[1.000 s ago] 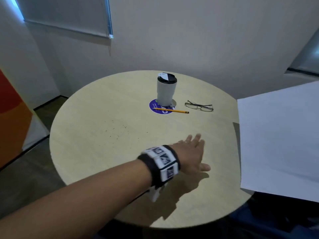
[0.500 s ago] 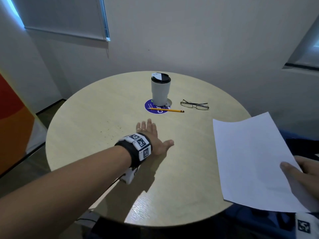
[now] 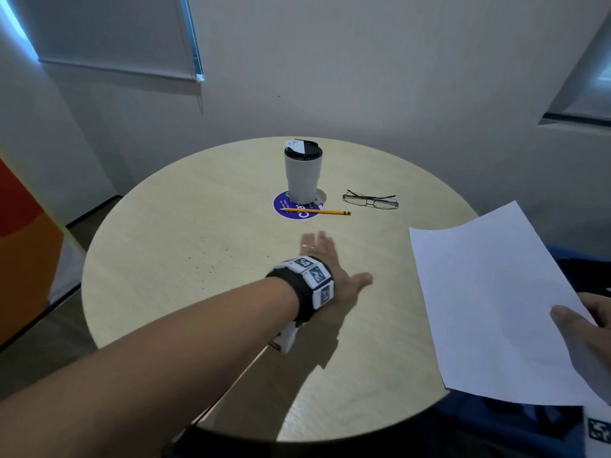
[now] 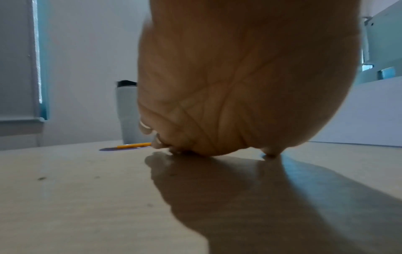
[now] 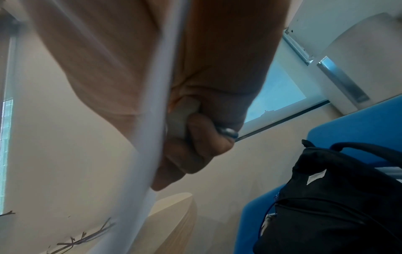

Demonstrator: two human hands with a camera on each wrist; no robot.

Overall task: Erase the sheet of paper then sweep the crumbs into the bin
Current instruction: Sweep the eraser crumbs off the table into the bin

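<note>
So we've got our left hand (image 3: 325,259) flat on the round table (image 3: 158,312), fingers straight and together, palm down, holding nothing. In the left wrist view the fingertips (image 4: 159,146) touch the tabletop, which makes sense if we're using the edge of the hand as a little broom. The crumbs (image 3: 211,259) are a loose scatter of dark specks just to the left of that hand, so the hand sits on the side you'd push from to send them toward the table's left edge.

Our right hand (image 3: 591,328) holds the sheet of paper (image 3: 489,302) up off the table at the right, thumb on top and fingers curled underneath, pinching the near corner. We'd guess it's lifted out of the way so the sweep has free run. The right wrist view also shows something pale tucked in those curled fingers (probably the eraser, but too blurry to say for sure).

The cup (image 3: 302,171) on its purple coaster (image 3: 297,208), the pencil (image 3: 315,211) and the glasses (image 3: 370,200) sit at the far side, well apart from the crumbs. No bin shows in any view, so we can't tell where the crumbs are meant to drop.
</note>
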